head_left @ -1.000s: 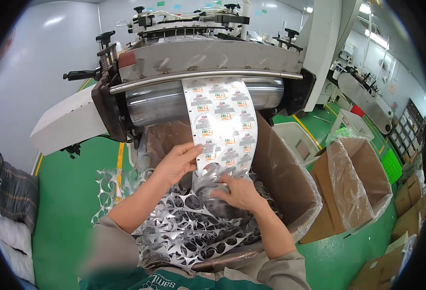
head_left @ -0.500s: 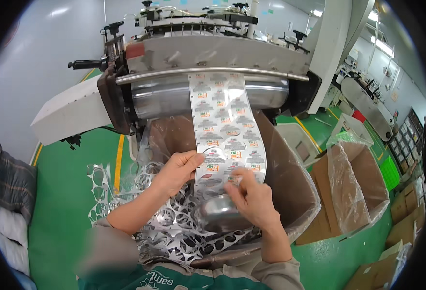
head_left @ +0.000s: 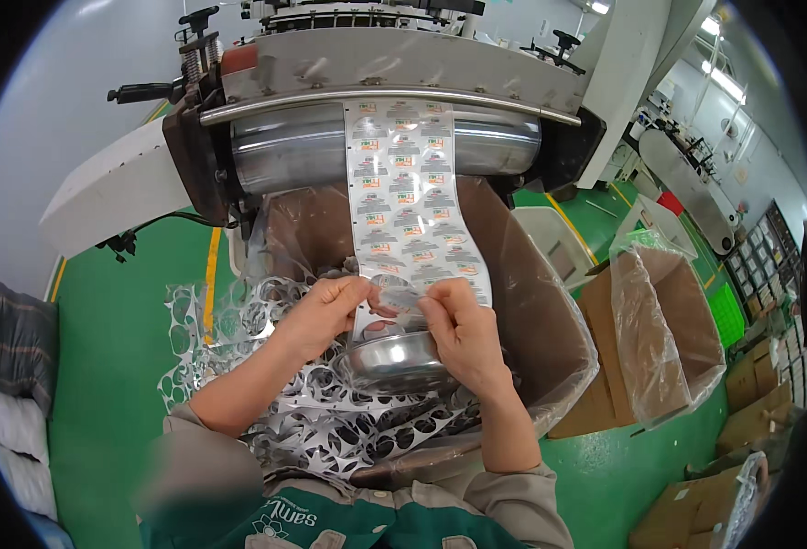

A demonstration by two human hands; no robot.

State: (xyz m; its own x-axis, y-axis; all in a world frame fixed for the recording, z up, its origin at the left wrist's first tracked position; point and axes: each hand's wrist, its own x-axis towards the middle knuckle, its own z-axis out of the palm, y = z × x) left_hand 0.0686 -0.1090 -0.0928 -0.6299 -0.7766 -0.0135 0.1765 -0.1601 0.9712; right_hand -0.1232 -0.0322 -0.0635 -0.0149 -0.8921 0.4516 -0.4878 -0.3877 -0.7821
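A long strip of silvery printed foil [head_left: 408, 197] hangs from the machine's steel roller [head_left: 293, 146] in front of me. My left hand [head_left: 330, 316] is closed, its thumb and fingers pinching the strip near its left edge. Farther right, my right hand [head_left: 465, 331] pinches a thin piece of the foil over the strip's lower part; whether that piece is fully loose I cannot tell. Round openings show in the strip between my hands. Just below sits a shiny metal bowl [head_left: 399, 359], partly covered by the strip and my right hand.
Foil scrap [head_left: 330, 416] with round holes spills over a plastic-lined carton [head_left: 545, 320] under the roller. To the right stand another lined carton [head_left: 673, 334] and a beige bin [head_left: 554, 245]. Dark padded bundles [head_left: 19, 339] lie at the left.
My right hand has gone from a blurred position over the strip to pinching foil near my left hand. The left hand stays at the strip's edge. The machine appears higher in view.
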